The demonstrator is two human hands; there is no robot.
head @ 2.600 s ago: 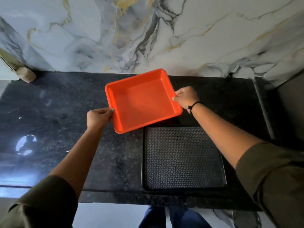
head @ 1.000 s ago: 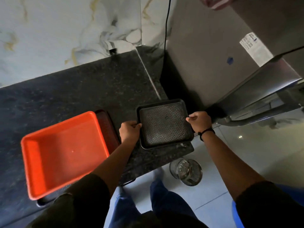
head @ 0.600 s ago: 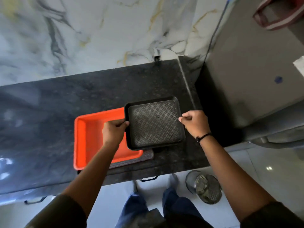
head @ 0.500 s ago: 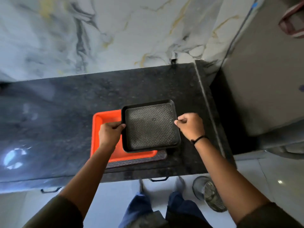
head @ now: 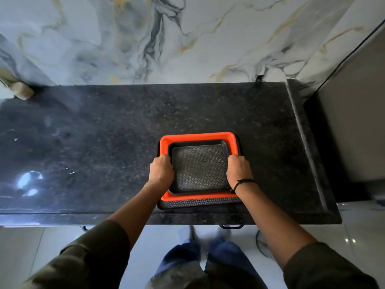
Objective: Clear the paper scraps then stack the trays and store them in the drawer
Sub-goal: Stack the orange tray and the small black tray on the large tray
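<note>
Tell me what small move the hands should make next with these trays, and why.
Probably let go of the small black tray and take hold of the whole pile. It already sits inside the orange tray, which rests on the large black tray, so stacking looks done. The left hand and right hand grip only its sides.

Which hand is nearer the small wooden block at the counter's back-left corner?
Left. The left hand grips the stack's side facing the small wooden block; the right hand grips the far side.
</note>
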